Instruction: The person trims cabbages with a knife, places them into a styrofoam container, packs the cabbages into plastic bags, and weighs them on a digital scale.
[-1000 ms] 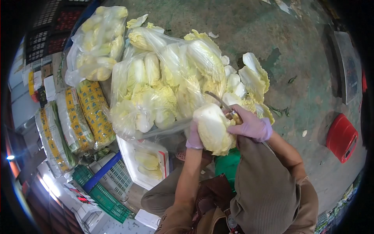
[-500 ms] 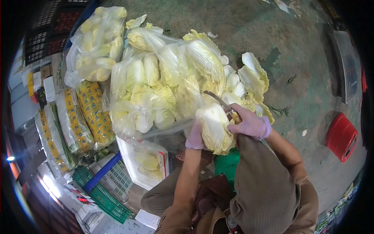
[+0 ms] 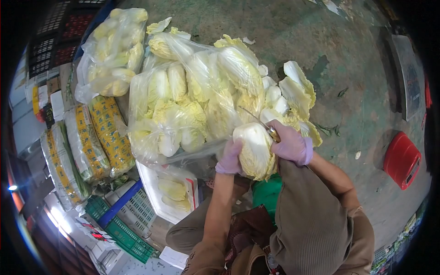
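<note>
A pale napa cabbage (image 3: 256, 149) is held in front of my knees, its white base facing away from me. My left hand (image 3: 230, 156), in a light purple glove, grips its left side. My right hand (image 3: 292, 143), gloved the same way, is closed round the handle of a knife (image 3: 256, 118). The thin blade points up and left, just beyond the cabbage's base. Just past it, a clear plastic bag (image 3: 183, 96) full of napa cabbages lies on the floor. Loose cabbage leaves (image 3: 297, 94) are piled at the bag's right.
A white foam box (image 3: 158, 195) with cabbages stands left of my legs, near green crates (image 3: 126, 236). Further left lie wrapped yellow-printed bundles (image 3: 107, 130) and another cabbage bag (image 3: 117, 50). A red stool (image 3: 402, 160) is on the right.
The cabbage has turned slightly and shifted a little right. My left thumb has come over its near side, and the knife blade now shows edge-on.
</note>
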